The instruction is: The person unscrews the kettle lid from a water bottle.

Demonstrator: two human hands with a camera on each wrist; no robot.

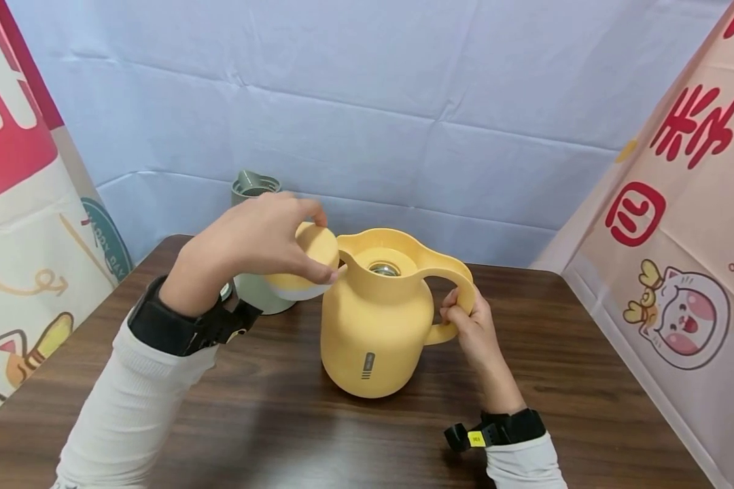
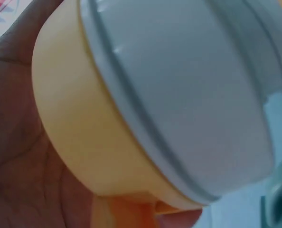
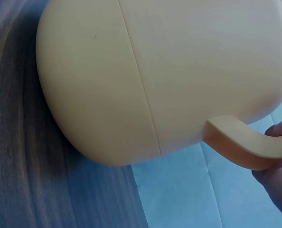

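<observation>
A yellow thermos jug (image 1: 370, 326) stands upright on the table, its mouth uncovered with a shiny inner rim in sight. My right hand (image 1: 478, 326) grips the jug's handle (image 3: 248, 140) from the right side. To the left of the spout, my left hand (image 1: 251, 234) holds the jug's stopper lid (image 1: 319, 244) in the air between thumb and fingers. In the left wrist view the lid tilts, showing a yellow cap and a pale grey-white plug (image 2: 179, 95). The left hand's palm lies against the yellow side.
Behind the left hand stands a grey-green vessel (image 1: 255, 185), partly hidden, with its upper rim showing. The dark wood table (image 1: 563, 387) runs back to a pale blue cloth backdrop (image 1: 355, 122). Printed cloths hang at the left (image 1: 30, 224) and right (image 1: 679, 224).
</observation>
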